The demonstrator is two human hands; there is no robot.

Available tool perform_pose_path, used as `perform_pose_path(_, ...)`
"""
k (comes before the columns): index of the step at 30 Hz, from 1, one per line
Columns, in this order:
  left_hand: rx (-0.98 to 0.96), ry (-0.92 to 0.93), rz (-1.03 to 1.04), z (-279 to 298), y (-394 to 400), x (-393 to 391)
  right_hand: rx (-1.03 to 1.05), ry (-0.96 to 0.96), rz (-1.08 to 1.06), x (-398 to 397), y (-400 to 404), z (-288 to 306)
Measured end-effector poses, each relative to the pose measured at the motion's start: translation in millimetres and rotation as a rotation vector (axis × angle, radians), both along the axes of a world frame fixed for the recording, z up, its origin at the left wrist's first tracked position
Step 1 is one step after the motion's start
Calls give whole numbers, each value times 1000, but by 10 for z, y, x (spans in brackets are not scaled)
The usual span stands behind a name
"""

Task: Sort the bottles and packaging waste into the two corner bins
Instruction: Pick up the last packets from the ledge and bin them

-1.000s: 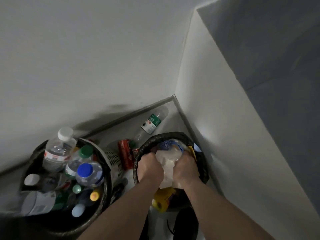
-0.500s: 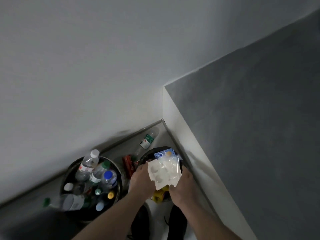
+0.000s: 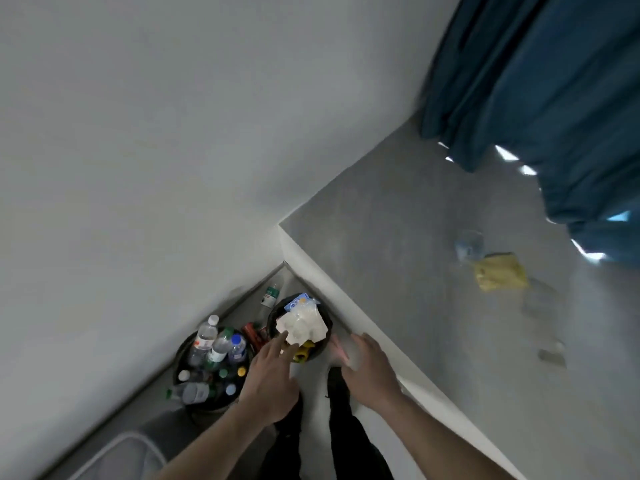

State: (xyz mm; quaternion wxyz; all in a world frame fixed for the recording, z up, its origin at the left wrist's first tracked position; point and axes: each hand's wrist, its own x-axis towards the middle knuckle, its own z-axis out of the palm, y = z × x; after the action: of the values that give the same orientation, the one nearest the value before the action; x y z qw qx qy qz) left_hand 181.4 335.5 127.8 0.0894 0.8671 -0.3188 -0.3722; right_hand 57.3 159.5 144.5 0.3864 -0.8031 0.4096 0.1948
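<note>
Two black-lined bins stand in the room corner. The left bin (image 3: 180, 358) is packed with several plastic bottles (image 3: 221, 348). The right bin (image 3: 327, 329) holds packaging, with a white plastic tray (image 3: 301, 327) lying on top of a blue carton and a yellow item. My left hand (image 3: 272, 382) hovers open just below that bin, fingers spread and pointing at the tray. My right hand (image 3: 369, 370) is open too, to the right of the bin near the ledge. Neither hand holds anything.
A bottle with a green label (image 3: 270, 295) lies on the floor behind the bins, and a red can (image 3: 250, 332) sits between them. On the grey ledge at right lie a yellow packet (image 3: 500, 271) and clear wrappers (image 3: 469, 244). Blue curtain (image 3: 554, 98) hangs above.
Both hands let go of the white tray, which now rests on the right bin. The hands pulled back and opened, and the view rose away from the bins.
</note>
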Motion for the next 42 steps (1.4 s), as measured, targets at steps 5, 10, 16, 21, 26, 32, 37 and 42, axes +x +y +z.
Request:
perform_pose_path(5, -69, -124, -146, 605, 120, -33, -19, 4, -65, -537, 166, 534)
perform_pose_path(10, -125, -153, -257, 1039, 6, -134, -104, -31, -185, -1078, 185, 807)
perform_pose_path(16, -179, -218, -445, 1449, -608, -488, -166, -48, -380, -1852, -81, 1103)
perform_pose_path(21, -220, -237, -561, 1642, -1291, -1197, -194, -87, -507, -2810, -298, 1238)
perform_pose_path(26, -259, -219, -609, 1699, -1854, -2266, -199, -65, -577, -4004, -537, 1242)
perform_pose_path(32, -295, -165, -552, 1817, -2245, -3346, -201, -40, -572, -5054, -905, 1271)
perform_pose_path(37, -235, -184, -563, 1885, -2453, -3602, -151, -57, -569, -5315, -1273, 1174)
perform_pose_path(42, -174, -239, -559, 1891, -2792, -3348, -115, -54, -534, -5184, -1648, 1029)
